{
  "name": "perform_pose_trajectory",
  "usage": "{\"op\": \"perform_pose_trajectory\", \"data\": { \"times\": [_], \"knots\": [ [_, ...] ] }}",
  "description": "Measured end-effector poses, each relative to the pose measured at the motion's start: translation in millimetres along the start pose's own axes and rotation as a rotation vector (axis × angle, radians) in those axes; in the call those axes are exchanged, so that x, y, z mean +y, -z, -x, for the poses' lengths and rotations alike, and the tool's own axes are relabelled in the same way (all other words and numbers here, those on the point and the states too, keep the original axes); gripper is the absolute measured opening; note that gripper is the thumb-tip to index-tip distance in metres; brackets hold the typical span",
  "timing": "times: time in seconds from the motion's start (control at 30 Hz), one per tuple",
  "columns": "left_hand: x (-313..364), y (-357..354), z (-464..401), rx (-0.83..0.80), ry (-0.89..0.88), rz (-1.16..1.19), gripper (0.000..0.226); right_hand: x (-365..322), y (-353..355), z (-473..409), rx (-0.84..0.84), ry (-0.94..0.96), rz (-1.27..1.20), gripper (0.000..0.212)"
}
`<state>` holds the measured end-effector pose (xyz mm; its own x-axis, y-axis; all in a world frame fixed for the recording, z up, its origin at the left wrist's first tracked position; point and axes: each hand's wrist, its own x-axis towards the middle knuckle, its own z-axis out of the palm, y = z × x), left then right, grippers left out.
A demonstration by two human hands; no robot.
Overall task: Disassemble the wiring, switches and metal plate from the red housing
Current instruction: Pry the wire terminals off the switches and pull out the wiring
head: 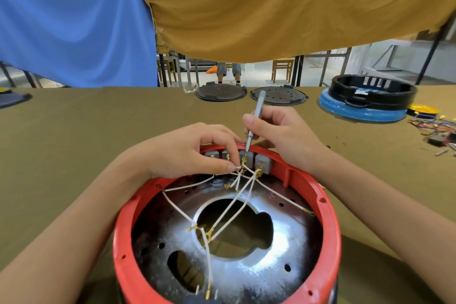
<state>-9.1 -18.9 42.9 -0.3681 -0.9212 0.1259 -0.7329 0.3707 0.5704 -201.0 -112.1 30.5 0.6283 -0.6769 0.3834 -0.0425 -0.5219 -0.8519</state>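
Observation:
The round red housing stands open in front of me, with a metal plate inside it. White wires with brass terminals cross over the plate. Several grey switches line the housing's far wall. My left hand pinches a white wire at a brass terminal by the switches. My right hand holds a thin grey screwdriver like a pen. Its tip touches the terminal on one of the middle switches.
On the olive cloth table, two dark round plates lie at the far edge. A black ring on a blue base sits at the far right. Loose coloured wires and small parts lie beside it. Blue and mustard cloths hang behind.

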Motion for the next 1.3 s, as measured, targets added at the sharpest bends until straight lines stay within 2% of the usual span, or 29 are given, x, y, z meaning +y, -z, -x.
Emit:
{"op": "perform_pose_trajectory", "data": {
  "times": [0.13, 0.47, 0.7, 0.9, 1.07, 1.3],
  "knots": [
    [0.0, -0.3, -0.2, 0.002, -0.001, 0.01, 0.01, -1.2, 0.2, 0.5, -0.004, 0.014, 0.036, 0.029],
    [-2.1, -0.7, -0.2, -0.01, 0.0, 0.027, 0.005, 4.5, 1.6, -6.0, -0.106, -0.141, -0.019, 0.035],
    [-1.1, -0.6, -0.2, -0.003, 0.016, 0.034, 0.005, 6.2, 0.3, -2.4, -0.016, -0.072, -0.071, 0.027],
    [0.0, -0.6, 0.2, -0.002, 0.016, 0.036, 0.006, 0.9, -0.2, -1.0, -0.039, -0.122, -0.077, 0.029],
    [0.5, -0.9, -0.1, -0.001, 0.006, 0.068, 0.007, -0.6, -0.2, 1.4, -0.132, -0.123, -0.045, 0.031],
    [1.8, -1.1, 1.0, 0.001, 0.013, 0.061, 0.007, 2.3, -0.7, 1.2, -0.033, -0.063, -0.095, 0.031]
  ]
}}
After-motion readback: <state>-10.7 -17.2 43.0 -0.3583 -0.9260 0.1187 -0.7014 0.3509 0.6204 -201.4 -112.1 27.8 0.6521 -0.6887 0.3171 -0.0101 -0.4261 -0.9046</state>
